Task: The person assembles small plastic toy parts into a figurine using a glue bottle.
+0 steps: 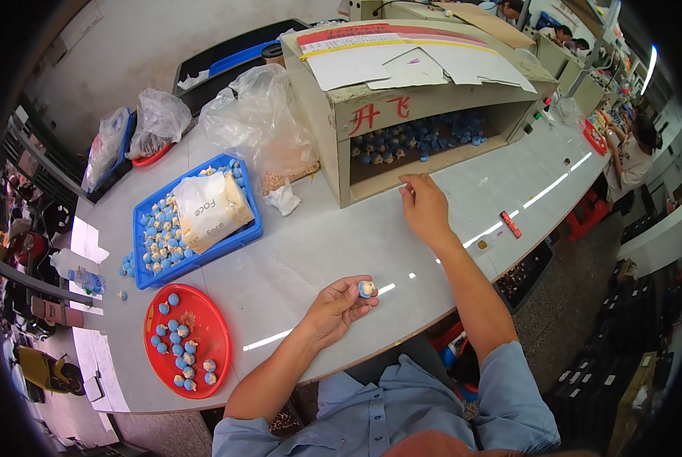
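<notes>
My left hand (336, 311) is closed around a small blue-and-cream doll head (366, 289), pinched between thumb and fingers above the grey table. Farther off, my right hand (425, 204) is at the front lip of a box-like metal housing (322, 145), thumb and forefinger apart, with nothing visible between them. I cannot tell whether its fingertips touch the lip. Inside the housing lie many blue-and-cream doll heads (402, 143). More of these pieces lie on a red round tray (211, 327) at the near left.
Behind the red tray, a blue crate (227, 254) holds more pieces under a cream paper package (213, 211). Clear plastic bags (253, 114) and a crumpled tissue (283, 199) sit beside the housing. To the right lies a small red packet (511, 224). Another person (630, 156) sits at the far right.
</notes>
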Demonstrator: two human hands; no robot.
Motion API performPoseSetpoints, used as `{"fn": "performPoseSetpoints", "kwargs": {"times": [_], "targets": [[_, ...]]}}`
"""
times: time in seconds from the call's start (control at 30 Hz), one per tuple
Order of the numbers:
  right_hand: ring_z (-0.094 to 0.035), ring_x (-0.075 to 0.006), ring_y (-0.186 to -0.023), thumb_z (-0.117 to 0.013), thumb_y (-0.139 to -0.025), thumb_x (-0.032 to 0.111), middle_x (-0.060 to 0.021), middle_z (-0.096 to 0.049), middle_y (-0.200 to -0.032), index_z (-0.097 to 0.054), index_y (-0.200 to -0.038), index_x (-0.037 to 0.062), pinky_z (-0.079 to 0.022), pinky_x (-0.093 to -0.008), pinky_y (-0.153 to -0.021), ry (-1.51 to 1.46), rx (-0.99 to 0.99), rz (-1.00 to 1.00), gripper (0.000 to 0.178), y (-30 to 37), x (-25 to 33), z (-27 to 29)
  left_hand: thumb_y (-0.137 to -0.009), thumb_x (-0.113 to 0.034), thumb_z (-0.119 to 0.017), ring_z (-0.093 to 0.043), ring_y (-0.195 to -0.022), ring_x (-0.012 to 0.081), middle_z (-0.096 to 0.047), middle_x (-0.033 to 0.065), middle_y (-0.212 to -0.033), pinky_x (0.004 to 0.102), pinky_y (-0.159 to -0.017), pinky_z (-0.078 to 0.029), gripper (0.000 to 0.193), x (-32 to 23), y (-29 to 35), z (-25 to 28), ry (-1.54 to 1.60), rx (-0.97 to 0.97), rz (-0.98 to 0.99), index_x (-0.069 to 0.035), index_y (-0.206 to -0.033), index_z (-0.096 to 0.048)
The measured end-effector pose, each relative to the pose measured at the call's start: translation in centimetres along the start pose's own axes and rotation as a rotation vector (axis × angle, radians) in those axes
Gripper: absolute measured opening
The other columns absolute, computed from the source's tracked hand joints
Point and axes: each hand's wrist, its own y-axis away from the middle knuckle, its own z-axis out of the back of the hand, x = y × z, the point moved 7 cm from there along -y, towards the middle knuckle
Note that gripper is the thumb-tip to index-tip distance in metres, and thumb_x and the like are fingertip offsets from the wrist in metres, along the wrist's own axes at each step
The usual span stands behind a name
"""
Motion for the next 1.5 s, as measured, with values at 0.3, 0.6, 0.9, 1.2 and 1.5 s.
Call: {"fn": "performPoseSetpoints", "kwargs": {"times": [0.3, 0.6, 0.9, 1.2, 1.5], "targets": [[-0.057, -0.0371, -0.097, -0.062, -0.074, 0.003, -0.0185, -0.060, -0.099, -0.066, -0.088, -0.0003, -0.051, -0.0467, -0.078, 0.511, -0.026, -0.115, 0.015, -6.7, -3.7, -3.8, -0.097, -0.017, -0.056, -0.065, -0.102, 0.0188, -0.064, 0.0135, -0.113, 0.0214, -0.084, -0.056, 0.032, -1.9, 0.3, 1.3, 0.028, -0.027, -0.096, 0.000, -0.125, -0.055], [-0.062, -0.0323, -0.086, -0.061, -0.080, 0.001, -0.0167, -0.063, -0.095, -0.066, -0.092, 0.0010, -0.051, -0.0429, -0.077, 0.218, -0.066, -0.065, 0.013, -5.8, -6.3, -2.1, -0.096, -0.019, -0.059, -0.065, -0.102, 0.0178, -0.064, 0.0114, -0.111, 0.0224, -0.083, -0.055, 0.032, -1.8, 0.0, 1.3, -0.011, -0.050, -0.096, -0.001, -0.123, -0.056], [-0.060, -0.0211, -0.083, -0.064, -0.084, 0.000, -0.0076, -0.060, -0.094, -0.066, -0.104, 0.0029, -0.049, -0.0269, -0.074, -0.292, 0.702, 0.074, 0.020, 7.2, 2.4, -1.0, -0.098, -0.016, -0.054, -0.067, -0.094, 0.0191, -0.064, 0.0157, -0.109, 0.0236, -0.080, -0.059, 0.029, -2.6, 0.1, 1.8, 0.015, -0.105, -0.126, 0.002, -0.120, -0.053], [-0.061, -0.0229, -0.079, -0.062, -0.084, -0.003, -0.0118, -0.059, -0.101, -0.063, -0.109, 0.0031, -0.050, -0.0316, -0.069, -0.179, 0.220, -0.136, 0.026, 8.5, -1.8, 2.7, -0.098, -0.016, -0.054, -0.066, -0.094, 0.0176, -0.063, 0.0147, -0.108, 0.0228, -0.080, -0.059, 0.029, -2.8, 0.1, 1.6, -0.006, -0.121, -0.127, 0.002, -0.120, -0.053], [-0.061, -0.0280, -0.086, -0.067, -0.083, 0.007, -0.0097, -0.059, -0.101, -0.064, -0.112, 0.0047, -0.050, -0.0368, -0.076, -0.054, 0.328, -0.009, 0.029, 6.7, 0.7, 0.5, -0.098, -0.017, -0.054, -0.066, -0.095, 0.0171, -0.063, 0.0138, -0.109, 0.0230, -0.081, -0.058, 0.029, -2.7, 0.0, 2.0, -0.014, -0.121, -0.113, 0.002, -0.119, -0.053]]}}
